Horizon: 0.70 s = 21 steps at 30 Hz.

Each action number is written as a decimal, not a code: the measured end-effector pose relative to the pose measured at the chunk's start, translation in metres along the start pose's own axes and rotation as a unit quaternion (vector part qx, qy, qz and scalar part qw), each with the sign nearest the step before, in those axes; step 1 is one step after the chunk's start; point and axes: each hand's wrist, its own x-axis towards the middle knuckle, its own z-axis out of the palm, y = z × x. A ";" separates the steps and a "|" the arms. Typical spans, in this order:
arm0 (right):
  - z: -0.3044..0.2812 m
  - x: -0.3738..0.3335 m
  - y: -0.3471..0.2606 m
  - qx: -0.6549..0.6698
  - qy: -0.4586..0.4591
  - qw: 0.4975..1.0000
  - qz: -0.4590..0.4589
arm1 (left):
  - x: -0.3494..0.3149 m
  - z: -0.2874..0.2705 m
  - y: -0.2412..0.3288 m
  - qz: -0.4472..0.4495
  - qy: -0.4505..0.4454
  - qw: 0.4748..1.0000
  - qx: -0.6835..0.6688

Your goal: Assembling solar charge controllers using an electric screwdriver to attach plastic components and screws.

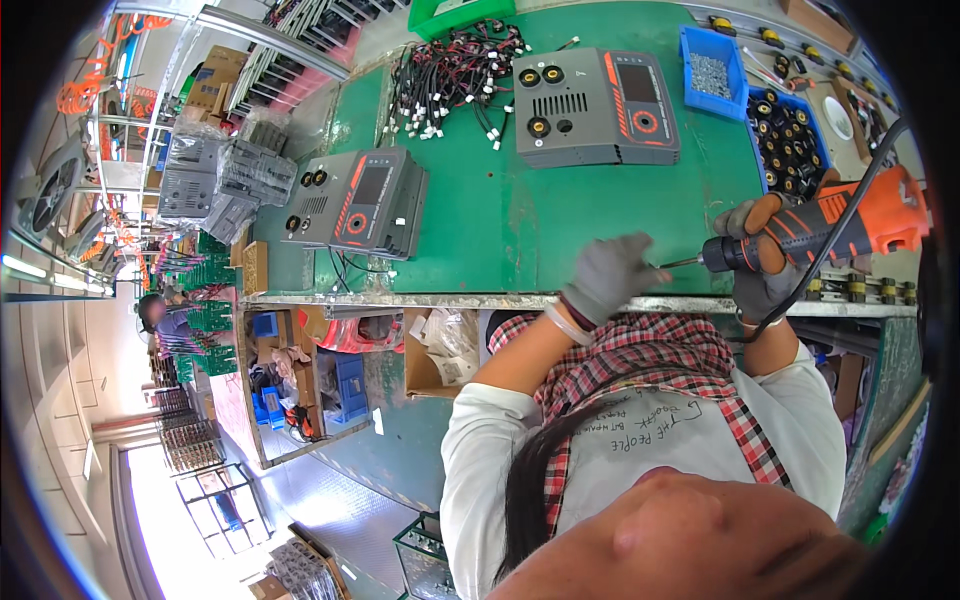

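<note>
My right hand [768,275], in a grey glove with tan fingertips, grips an orange and black power screwdriver [815,225] around its front end. The tool lies almost level over the bench's front edge, its thin bit [684,262] pointing left. At the bit's tip is my left hand [606,277], also in a grey glove. Its fingers look pinched there and slightly blurred; anything between them is hidden. Beyond the hands sits a stack of grey front panels [590,108] with orange marks and black round fittings. A similar stack [365,205] lies farther left, thin cables beside it.
Tangled wires with white connectors [450,75] lie on the green bench [480,220] at the back. A blue bin of screws [715,104] and a blue tray [820,140] of black knobs stand back right. A black cord [855,200] hangs across the tool. Wrapped panels [255,165] are left.
</note>
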 end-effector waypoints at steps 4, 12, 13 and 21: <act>-0.015 0.008 0.003 0.040 0.028 0.999 -0.004 | 0.044 -0.061 -0.076 -0.187 0.120 0.975 0.032; -0.031 0.020 0.018 0.038 0.091 0.994 0.048 | 0.138 -0.073 -0.199 -0.213 0.055 0.950 0.220; -0.032 0.021 0.020 0.039 0.093 0.994 0.048 | 0.147 -0.069 -0.203 -0.209 0.000 0.944 0.254; -0.039 0.024 0.021 0.012 0.109 0.993 0.034 | 0.194 -0.053 -0.225 -0.287 -0.129 0.895 0.318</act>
